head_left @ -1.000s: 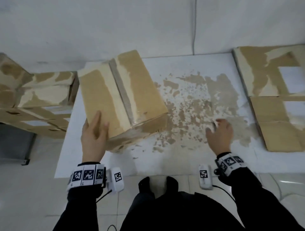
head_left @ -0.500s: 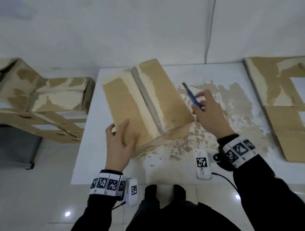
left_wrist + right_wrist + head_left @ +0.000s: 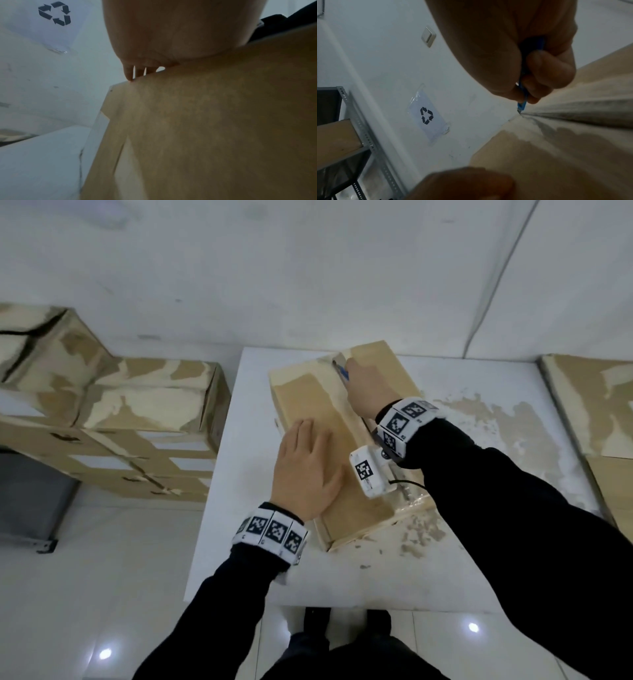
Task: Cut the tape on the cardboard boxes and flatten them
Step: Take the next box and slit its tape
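A closed cardboard box (image 3: 318, 402) lies on the white table (image 3: 342, 573), with a strip of tape (image 3: 576, 115) running down its top seam. My left hand (image 3: 306, 463) lies flat on the near left part of the box top, fingers straight, and its fingers (image 3: 130, 73) reach the box's left edge. My right hand (image 3: 363, 388) grips a blue utility knife (image 3: 523, 100) at the far end of the box. The blade tip touches the far end of the seam. The box fills the left wrist view as brown cardboard (image 3: 205, 128).
Several taped boxes (image 3: 102, 419) are stacked to the left of the table. Flattened cardboard (image 3: 596, 405) lies at the table's right edge. Torn paper residue (image 3: 507, 433) covers the table to the right of the box. A white wall stands close behind, with a metal shelf (image 3: 351, 121) at the left.
My right hand picked the knife up off the table and carried it to the far end of the box seam. My left hand slid further onto the box top.
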